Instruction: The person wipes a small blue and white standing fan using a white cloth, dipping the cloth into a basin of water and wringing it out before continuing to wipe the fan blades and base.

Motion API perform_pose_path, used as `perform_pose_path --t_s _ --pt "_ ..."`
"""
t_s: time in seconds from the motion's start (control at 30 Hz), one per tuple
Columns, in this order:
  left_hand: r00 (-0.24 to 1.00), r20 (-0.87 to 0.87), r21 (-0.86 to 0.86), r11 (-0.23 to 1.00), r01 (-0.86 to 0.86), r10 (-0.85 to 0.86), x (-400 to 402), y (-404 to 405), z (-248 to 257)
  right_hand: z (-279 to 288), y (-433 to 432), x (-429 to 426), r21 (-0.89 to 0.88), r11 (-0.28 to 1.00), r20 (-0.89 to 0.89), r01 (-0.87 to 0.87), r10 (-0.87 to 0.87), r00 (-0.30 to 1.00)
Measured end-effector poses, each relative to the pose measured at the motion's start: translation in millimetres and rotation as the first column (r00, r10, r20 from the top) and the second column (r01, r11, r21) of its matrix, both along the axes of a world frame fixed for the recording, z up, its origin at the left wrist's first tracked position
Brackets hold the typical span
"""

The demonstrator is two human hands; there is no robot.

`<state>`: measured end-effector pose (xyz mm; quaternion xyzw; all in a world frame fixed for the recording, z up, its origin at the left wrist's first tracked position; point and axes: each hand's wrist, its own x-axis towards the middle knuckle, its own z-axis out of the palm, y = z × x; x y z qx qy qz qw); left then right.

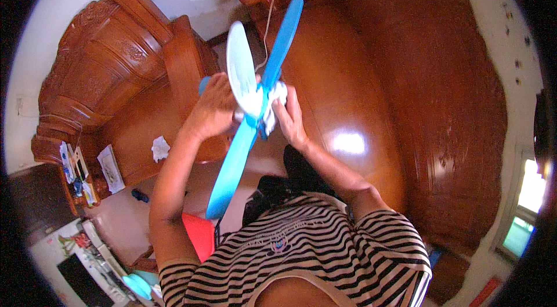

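A blue fan blade assembly (233, 168), with long blades and one that looks whitish in the glare, is held up in front of my chest. Behind its hub on the left is my left hand (215, 107), curled round a part of the fan that the blade partly hides. On the right, my right hand (290, 113) grips a white cloth (275, 100) with the thumb and fingers, pressed close against the hub. A pale cord (270, 15) runs up behind the blades.
A wooden bench (343, 89) extends along the right, and a carved wooden armchair (109, 50) stands at the left with crumpled white tissue (160, 148) on its seat. A red object (200, 235) is beside me. At lower left is a cluttered white table (56, 250).
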<state>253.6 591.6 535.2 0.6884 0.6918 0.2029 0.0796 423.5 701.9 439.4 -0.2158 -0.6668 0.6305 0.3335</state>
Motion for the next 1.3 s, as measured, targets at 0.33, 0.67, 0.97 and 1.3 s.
perform_pose_path --t_s 0.33,0.67,0.97,1.3 --pt "0.868 0.033 0.196 0.849 -0.491 0.495 25 -109 -71 -16 50 2 0.272 0.907 0.043 -0.32 0.321 0.946" --pt "0.405 0.173 0.023 0.407 -0.913 0.898 121 -158 -201 -62 66 -11 0.741 0.643 -0.202 -0.196 0.492 0.847" --pt "0.112 0.887 0.326 -0.437 -0.838 0.449 176 -236 -204 -31 78 22 0.773 0.605 -0.265 -0.189 0.579 0.771" --pt "0.752 0.192 0.869 0.246 -0.428 0.631 221 14 -32 19 73 -23 0.856 0.511 -0.402 0.076 0.567 0.719"
